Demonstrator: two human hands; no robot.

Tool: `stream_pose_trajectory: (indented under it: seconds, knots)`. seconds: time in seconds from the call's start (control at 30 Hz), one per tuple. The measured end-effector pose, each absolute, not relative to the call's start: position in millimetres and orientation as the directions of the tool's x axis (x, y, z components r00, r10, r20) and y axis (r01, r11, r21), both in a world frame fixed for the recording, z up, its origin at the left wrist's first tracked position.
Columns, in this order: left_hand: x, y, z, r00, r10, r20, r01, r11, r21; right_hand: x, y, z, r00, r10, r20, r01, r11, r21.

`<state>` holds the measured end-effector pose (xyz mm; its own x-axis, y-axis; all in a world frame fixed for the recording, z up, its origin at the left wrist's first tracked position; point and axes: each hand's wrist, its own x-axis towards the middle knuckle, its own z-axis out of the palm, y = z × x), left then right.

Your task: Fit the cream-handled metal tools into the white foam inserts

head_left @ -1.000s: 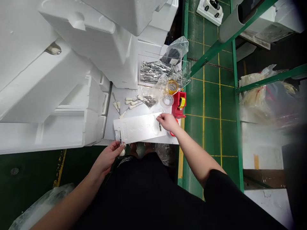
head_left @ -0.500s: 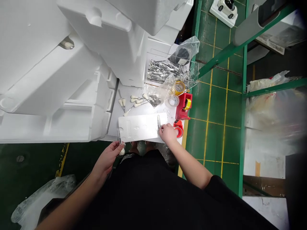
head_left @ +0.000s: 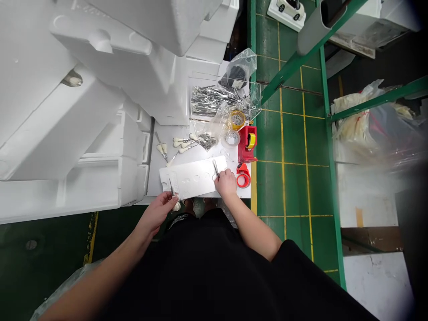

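White foam board (head_left: 194, 178): lying flat between both hands.
Left hand (head_left: 159, 209): pinching pale-handled tool (head_left: 172, 189) at board's corner.
Right hand (head_left: 226, 183): pinching metal pin (head_left: 216, 168) on board.
Red tape roll (head_left: 243, 180): just beside right hand.
Foam blocks (head_left: 100, 111): crowding left side.

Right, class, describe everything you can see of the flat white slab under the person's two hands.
The flat white slab looks like moulded foam, a long rectangle with shallow round dimples along its face. It lies flat and slightly skewed on the white worktop, near its front edge. The left hand presses a pale-handled tool to its left end; the right hand holds a thin metal piece against its right end.
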<state>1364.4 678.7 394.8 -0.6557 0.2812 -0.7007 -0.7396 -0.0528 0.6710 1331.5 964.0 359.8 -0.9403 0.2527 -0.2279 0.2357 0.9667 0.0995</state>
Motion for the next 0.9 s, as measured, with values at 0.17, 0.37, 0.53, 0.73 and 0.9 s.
stream_pose_trajectory:
  seconds: [0.17,0.37,0.53,0.73,0.9]
  knots:
    - [1326.3,734.1,389.2,-0.711,0.362,-0.603,-0.385,0.517,0.764,1338.7,981.7,354.6,-0.967,0.172,-0.188,0.183,0.982,-0.042]
    - [1283.7,828.7,361.9,-0.734,0.385,-0.56,-0.222,0.643,0.733,1341.3,999.2,353.6,-0.971,-0.023,-0.238,0.006,0.993,-0.12]
    - [1280.9,852.5,352.9,-0.76,0.304,-0.574,-0.238,0.692,0.681,1343.1,999.7,366.2,-0.948,-0.063,-0.313,-0.028,0.993,-0.114]
    - [1280.7,869.0,354.5,-0.773,0.259,-0.579,-0.295,0.661,0.69,1349.0,997.3,387.0,-0.96,0.079,-0.267,0.106,0.991,-0.087]
    - [1279.6,876.9,354.2,-0.78,0.242,-0.578,-0.339,0.612,0.714,1357.9,994.6,382.9,-0.937,0.266,-0.228,0.305,0.939,-0.156]
